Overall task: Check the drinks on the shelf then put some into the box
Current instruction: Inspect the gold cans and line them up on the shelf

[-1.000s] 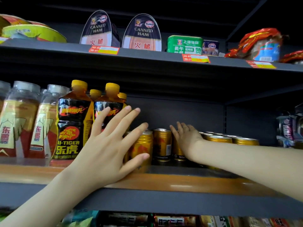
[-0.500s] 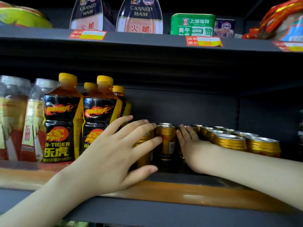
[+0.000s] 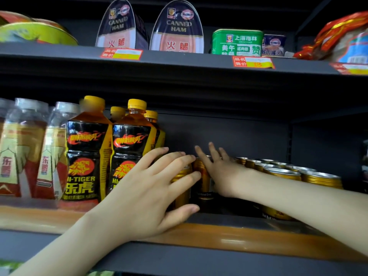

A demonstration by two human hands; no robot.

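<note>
Gold drink cans [image 3: 282, 174] stand in rows on the middle shelf [image 3: 239, 242]. My left hand [image 3: 151, 194] reaches in from the lower left, its fingers spread and lying against the front gold can [image 3: 182, 186] without closing round it. My right hand [image 3: 221, 170] comes in from the right with straight fingers raised beside a second gold can [image 3: 203, 176] farther back. Hi-Tiger bottles [image 3: 85, 156] with yellow caps stand just left of my left hand. No box is in view.
Clear-capped bottles [image 3: 22, 152] fill the left end of the shelf. The shelf above holds canned ham tins [image 3: 177, 28], a green tin [image 3: 237, 42] and red packets [image 3: 342, 36]. An orange strip edges the shelf front.
My left hand has lowered from the bottles onto the front can. My right hand has shifted slightly left among the cans, its fingers lifting. The camera has moved closer.
</note>
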